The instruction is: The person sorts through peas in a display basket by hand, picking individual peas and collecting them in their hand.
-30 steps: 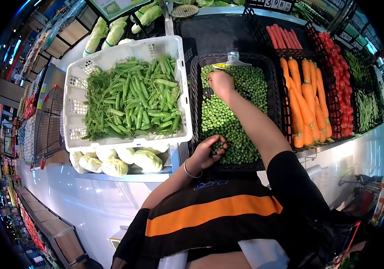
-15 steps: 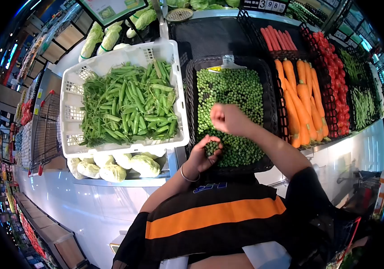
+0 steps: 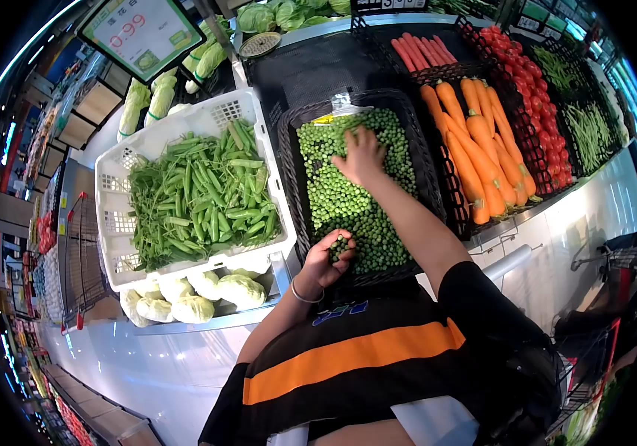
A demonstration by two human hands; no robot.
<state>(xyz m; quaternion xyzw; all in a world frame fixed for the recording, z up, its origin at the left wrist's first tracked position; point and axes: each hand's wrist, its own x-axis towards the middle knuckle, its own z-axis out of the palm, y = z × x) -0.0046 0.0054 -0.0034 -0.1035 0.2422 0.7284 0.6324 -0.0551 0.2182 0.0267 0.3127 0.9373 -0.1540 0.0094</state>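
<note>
Shelled green peas (image 3: 322, 197) fill a black woven basket (image 3: 431, 189) in front of me. Over its front left corner, my left hand (image 3: 323, 264) is curled palm up, with some peas cupped in its fingers. My right hand (image 3: 364, 157) lies on the peas toward the back, fingers spread and pointing away from me. Whether any peas sit under its fingertips is hidden. At the back rim a clear plastic piece with a yellow strip (image 3: 323, 120) rests against the peas.
To the left stands a white perforated crate (image 3: 114, 256) of pea pods (image 3: 207, 186), with pale cabbages (image 3: 193, 308) below it. Carrots (image 3: 482, 160) and tomatoes (image 3: 534, 97) are on the right. A price sign (image 3: 140, 37) rises at the back left.
My right hand has moved from above the middle of the peas to the back, and its closed fingers have spread. The left hand stays cupped near the front. The view has shifted.
</note>
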